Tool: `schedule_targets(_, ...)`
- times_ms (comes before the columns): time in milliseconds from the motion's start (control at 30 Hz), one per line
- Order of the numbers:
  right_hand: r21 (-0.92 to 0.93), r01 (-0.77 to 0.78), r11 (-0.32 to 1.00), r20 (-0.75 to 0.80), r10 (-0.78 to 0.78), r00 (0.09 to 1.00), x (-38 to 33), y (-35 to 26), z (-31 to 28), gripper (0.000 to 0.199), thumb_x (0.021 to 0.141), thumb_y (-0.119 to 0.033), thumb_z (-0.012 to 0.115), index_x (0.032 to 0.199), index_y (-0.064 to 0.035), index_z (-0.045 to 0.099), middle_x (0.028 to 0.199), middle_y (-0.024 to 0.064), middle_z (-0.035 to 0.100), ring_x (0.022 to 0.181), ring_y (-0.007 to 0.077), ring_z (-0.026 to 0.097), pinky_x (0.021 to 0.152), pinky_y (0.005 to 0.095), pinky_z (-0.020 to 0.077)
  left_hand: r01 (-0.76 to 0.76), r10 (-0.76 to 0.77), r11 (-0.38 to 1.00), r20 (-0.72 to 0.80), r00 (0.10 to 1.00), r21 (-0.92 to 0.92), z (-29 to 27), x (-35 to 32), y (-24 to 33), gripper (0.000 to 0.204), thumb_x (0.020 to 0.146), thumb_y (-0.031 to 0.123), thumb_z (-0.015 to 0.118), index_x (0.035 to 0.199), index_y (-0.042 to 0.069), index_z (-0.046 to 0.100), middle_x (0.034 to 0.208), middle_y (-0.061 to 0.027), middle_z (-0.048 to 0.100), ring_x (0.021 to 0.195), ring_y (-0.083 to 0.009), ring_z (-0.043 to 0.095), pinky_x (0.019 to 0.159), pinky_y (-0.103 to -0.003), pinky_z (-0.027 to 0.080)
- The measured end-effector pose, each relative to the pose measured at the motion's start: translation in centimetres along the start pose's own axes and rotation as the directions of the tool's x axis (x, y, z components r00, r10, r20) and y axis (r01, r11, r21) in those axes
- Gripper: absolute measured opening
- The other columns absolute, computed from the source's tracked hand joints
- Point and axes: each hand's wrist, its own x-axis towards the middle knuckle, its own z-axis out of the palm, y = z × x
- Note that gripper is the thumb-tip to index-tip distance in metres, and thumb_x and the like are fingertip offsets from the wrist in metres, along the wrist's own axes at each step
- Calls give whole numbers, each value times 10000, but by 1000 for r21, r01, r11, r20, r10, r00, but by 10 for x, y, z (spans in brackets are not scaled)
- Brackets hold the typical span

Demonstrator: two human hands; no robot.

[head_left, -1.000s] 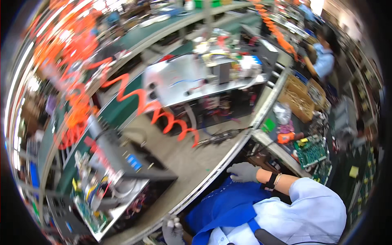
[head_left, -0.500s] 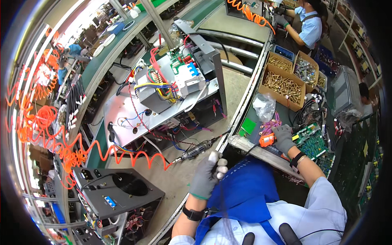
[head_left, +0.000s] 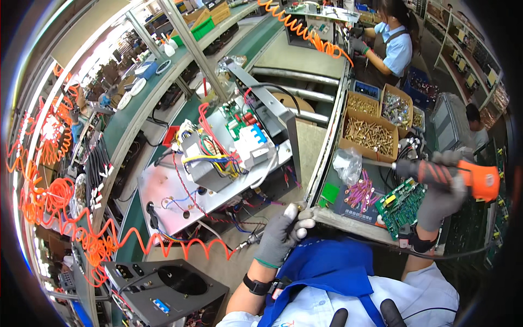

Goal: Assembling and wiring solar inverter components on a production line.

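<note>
My right hand [head_left: 438, 199] is wrapped round an orange and black corded power drill [head_left: 479, 181], raised over the right bench with its thin bit pointing left. Under that hand lies a green circuit board [head_left: 402, 207]. My left hand [head_left: 280, 234] is curled with thumb and fingertips together near the bench corner; whatever they pinch is too small to make out. Just left of it is a metal air tool [head_left: 249, 240] on an orange coiled hose [head_left: 163, 252]. Beyond stands a metal chassis [head_left: 169, 199] with a transformer [head_left: 202, 163], coloured wires and a breaker [head_left: 253, 144].
Cardboard boxes of brass screws [head_left: 370, 133] stand along the right bench. Near them are a clear plastic bag [head_left: 347, 165], purple-sleeved wires [head_left: 362, 193] and a green card [head_left: 329, 193]. A second grey unit [head_left: 163, 289] stands lower left. A co-worker [head_left: 397, 46] works at the far right.
My right hand has lifted the drill off the bench and swung it up and right. My left hand has stayed closed near the bench corner. The view has shifted slightly.
</note>
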Motion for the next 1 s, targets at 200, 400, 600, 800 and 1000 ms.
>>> schedule_targets(200, 676, -230, 700, 290, 34, 957, 25, -27, 75, 485, 823, -99, 656, 1206, 29, 389, 810, 24, 350, 658, 98, 377, 561, 255, 363, -90, 95, 995, 162, 982, -40, 11, 4, 39, 375, 982, 205, 571, 1277, -16, 498, 1085, -115, 654, 871, -156, 674, 672, -213, 563)
schedule_targets(400, 631, -227, 742, 308, 30, 951, 35, -6, 115, 497, 804, -109, 681, 1193, -11, 389, 806, 30, 378, 627, 101, 391, 534, 254, 376, -166, 192, 978, 227, 955, -130, 29, -10, 60, 349, 1022, 317, 490, 1196, 15, 485, 921, -52, 525, 692, -77, 459, 547, -168, 375)
schedule_targets(600, 683, -221, 696, 370, -68, 927, 68, -5, 125, 476, 834, -134, 662, 1197, 21, 396, 802, 34, 387, 628, 100, 400, 535, 253, 410, -232, 269, 955, 211, 940, -185, 60, -15, 75, 297, 1038, 302, 450, 1156, 34, 497, 878, -32, 514, 595, -37, 360, 501, -155, 323)
schedule_targets(800, 736, -189, 650, 336, -110, 935, 82, 12, 118, 495, 827, -117, 668, 1203, 33, 383, 797, 33, 379, 627, 101, 396, 519, 252, 417, -436, 436, 894, 22, 900, 99, 82, -8, 67, 373, 1005, 371, 519, 1118, 17, 541, 858, -35, 579, 640, -67, 514, 484, -156, 365)
schedule_targets(1000, 804, -247, 541, 278, 27, 960, 85, 45, 93, 517, 802, -97, 672, 1211, 49, 392, 796, 23, 351, 655, 98, 370, 540, 243, 379, -395, 401, 916, -135, 906, 73, 76, 12, 53, 481, 990, 483, 488, 1087, 19, 567, 935, -93, 628, 681, -141, 583, 526, -220, 450)
